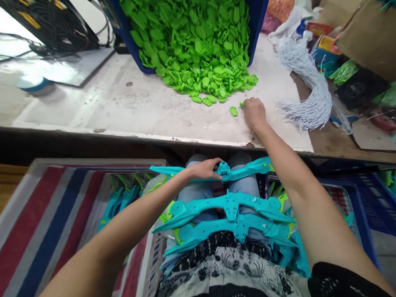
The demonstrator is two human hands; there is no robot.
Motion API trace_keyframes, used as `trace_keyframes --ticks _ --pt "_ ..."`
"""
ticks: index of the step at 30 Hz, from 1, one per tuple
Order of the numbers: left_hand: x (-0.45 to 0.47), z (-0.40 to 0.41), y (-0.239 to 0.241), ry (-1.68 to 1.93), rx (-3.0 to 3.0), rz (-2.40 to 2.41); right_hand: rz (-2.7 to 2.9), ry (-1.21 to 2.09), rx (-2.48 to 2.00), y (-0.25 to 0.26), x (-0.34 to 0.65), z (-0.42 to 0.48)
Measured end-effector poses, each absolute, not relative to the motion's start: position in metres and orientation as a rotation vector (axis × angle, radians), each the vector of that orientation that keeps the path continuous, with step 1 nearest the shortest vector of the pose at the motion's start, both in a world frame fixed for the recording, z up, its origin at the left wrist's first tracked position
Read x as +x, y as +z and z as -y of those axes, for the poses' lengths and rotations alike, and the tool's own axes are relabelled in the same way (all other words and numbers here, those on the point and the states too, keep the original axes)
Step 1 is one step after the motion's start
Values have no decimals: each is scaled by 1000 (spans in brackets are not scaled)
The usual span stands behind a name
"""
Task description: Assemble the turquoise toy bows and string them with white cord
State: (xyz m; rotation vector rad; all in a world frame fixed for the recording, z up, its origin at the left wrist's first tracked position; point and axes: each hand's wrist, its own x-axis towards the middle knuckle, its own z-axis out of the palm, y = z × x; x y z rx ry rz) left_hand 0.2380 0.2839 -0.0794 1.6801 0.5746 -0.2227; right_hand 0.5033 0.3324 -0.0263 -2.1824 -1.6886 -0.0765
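My left hand [206,168] is closed around the middle of a long turquoise plastic part [244,170], which lies across my knees below the table edge. My right hand [254,112] rests on the tabletop, fingers pinched on a small green plastic piece [242,105] that shows at the fingertips. Just left of it lies a loose green piece [233,111]. Two more turquoise parts, one farther out [231,205] and one nearer my body [240,229], lie across my lap. A heap of green pieces [202,43] spills from a tipped blue bin [261,20] onto the table.
White strings [313,92] and mixed clutter lie at the table's right. A black fan [55,19] and a round lidded container [32,83] stand at the left. Crates with turquoise parts flank my legs; a striped sheet [60,212] covers the left side.
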Motion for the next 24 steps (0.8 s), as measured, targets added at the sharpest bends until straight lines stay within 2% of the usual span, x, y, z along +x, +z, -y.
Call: trace_keyframes --ticks 3,6,9,13,16,24 --pt "238 -282 -83 -277 1639 -589 1584 14 -1963 -21 481 -285" --pt "242 -286 -89 -344 1569 -501 1484 296 -1763 -26 442 -207" --pt "247 -288 -95 -341 1511 -480 1249 628 -1781 -53 402 -144" --pt "252 -287 -98 -288 1503 -592 753 914 -1841 -95 366 -118" --pt "254 -285 -97 -268 1522 -635 630 949 -1819 -108 350 -123" --pt "251 -287 -105 -229 1506 -745 577 949 -1730 -107 338 -129"
